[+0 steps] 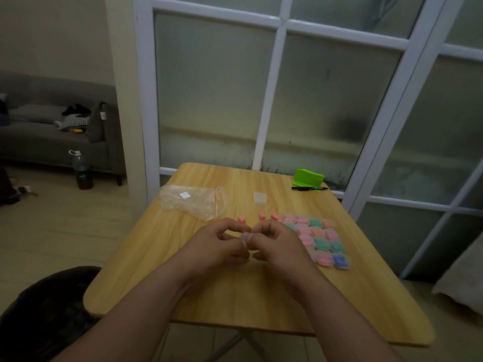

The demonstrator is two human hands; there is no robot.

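My left hand and my right hand meet over the middle of the wooden table. Between their fingertips they pinch a small clear plastic case; what is inside it is hidden. Three loose pink earplugs lie just beyond the hands. To the right lies a grid of several small clear cases filled with pink, green, orange and blue earplugs.
A crumpled clear zip bag lies at the back left of the table, a small clear box at the back middle. A black marker and a green holder sit at the far right corner. Glass doors stand behind.
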